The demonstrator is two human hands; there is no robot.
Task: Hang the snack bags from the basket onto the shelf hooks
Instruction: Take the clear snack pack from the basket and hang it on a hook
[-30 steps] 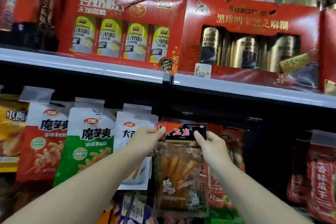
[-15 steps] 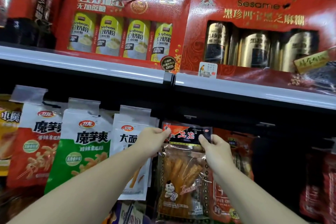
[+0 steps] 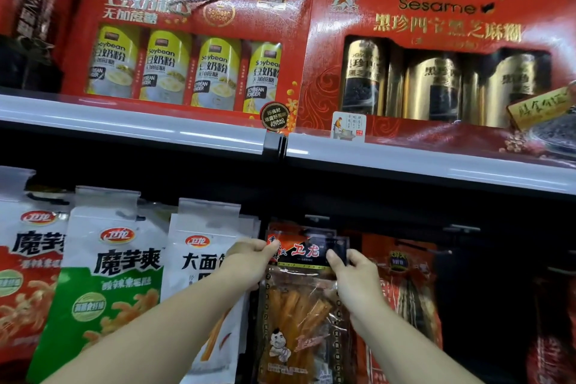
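Pinching the dark header strip of the clear plastic snack bag with orange sticks (image 3: 299, 305), the left hand (image 3: 249, 262) and the right hand (image 3: 355, 274) each hold one top corner, in front of the hanging row below the grey shelf edge (image 3: 124, 126), right of the white pouch (image 3: 202, 259). I judge the bag light, soft and crinkly, so the stiffer header is the best place to hold. The hook itself is hidden.

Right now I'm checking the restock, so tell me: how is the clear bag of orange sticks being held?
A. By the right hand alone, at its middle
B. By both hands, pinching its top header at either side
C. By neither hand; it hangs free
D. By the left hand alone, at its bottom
B: the left hand pinches the left end and the right hand the right end of the header of the clear snack bag.
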